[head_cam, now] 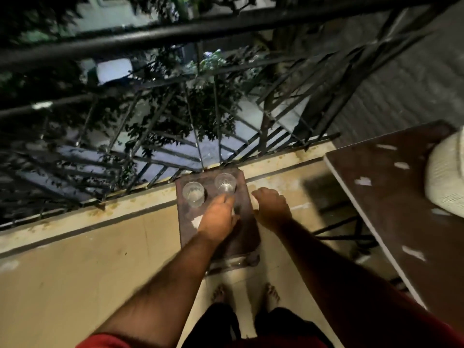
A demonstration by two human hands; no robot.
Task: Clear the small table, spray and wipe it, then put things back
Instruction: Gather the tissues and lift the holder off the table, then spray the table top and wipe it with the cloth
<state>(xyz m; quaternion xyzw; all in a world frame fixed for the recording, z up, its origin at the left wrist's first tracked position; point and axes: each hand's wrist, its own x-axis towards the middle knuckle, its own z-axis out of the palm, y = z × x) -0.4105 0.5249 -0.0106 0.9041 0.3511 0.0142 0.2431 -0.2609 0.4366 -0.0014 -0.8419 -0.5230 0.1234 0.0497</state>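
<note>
A small dark wooden table (247, 229) stands on the balcony floor against the railing. Two clear glasses stand at its far end: one on the left (193, 193), one on the right (225, 184). My left hand (217, 218) reaches over the tabletop, its fingertips close to the base of the right glass; the frame is too blurred to show whether they touch it. My right hand (272, 208) hovers over the table's right edge with relaxed fingers and holds nothing.
A black metal railing (175, 33) runs along the balcony's raised ledge (125, 199), with foliage beyond. A larger brown table (391, 197) stands at the right with a white woven object (447, 177) on it. My bare feet (247, 293) stand just behind the small table.
</note>
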